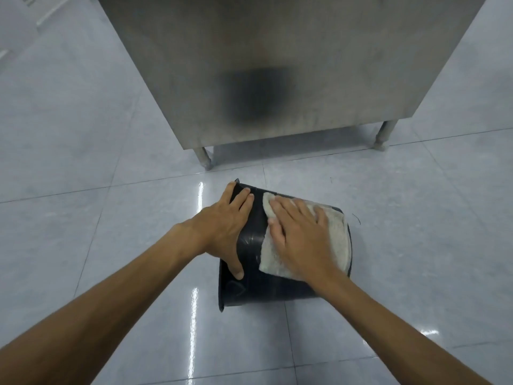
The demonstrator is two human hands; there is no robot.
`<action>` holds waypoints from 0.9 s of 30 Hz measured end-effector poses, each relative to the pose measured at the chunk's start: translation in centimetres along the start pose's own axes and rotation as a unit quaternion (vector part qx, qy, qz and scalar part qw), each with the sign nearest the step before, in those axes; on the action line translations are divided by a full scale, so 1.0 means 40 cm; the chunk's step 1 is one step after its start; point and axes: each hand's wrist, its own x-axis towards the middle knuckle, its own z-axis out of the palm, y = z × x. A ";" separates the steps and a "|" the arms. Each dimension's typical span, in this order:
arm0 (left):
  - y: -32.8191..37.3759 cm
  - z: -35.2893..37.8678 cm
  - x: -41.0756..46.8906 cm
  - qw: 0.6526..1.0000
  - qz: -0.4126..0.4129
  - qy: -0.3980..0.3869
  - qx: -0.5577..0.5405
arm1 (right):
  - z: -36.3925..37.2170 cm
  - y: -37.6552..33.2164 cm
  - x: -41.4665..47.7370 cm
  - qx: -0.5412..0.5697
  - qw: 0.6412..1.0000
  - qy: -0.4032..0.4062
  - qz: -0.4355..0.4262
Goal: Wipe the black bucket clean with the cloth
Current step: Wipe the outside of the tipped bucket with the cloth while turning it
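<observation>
Black plastic bucket (pixel 263 287): located on the glossy pale-grey tiled floor (pixel 111 162), just in front of a brushed stainless-steel cabinet on short legs (pixel 277 65) and apart from it. It is off its upright stance. Its curved wall faces up, which puts the outer surface within reach for wiping.

Orientation: the long axis appears to run away from the person toward the cabinet, skewed slightly left. The wider, rimmed end looks nearest the person and the narrower end farthest. Whether the mouth is open at the near end cannot be told.

Left hand (pixel 222 226): laid on the left flank of the bucket, fingers (pixel 245 198) apart and reaching to the far edge, thumb stretched back along the wall. Judged purpose: bracing the round body against rolling or sliding under wiping pressure.

Right hand (pixel 302 234): flat on a folded off-white terry cloth (pixel 338 234), fingers (pixel 280 209) straight and slightly spread, pressing the cloth onto the upper right wall. The cloth drapes over the right-hand curve.
</observation>
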 end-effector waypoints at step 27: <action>0.092 0.030 -0.092 0.996 -0.069 0.043 0.048 | -0.022 0.040 0.169 0.070 0.983 -0.165 0.047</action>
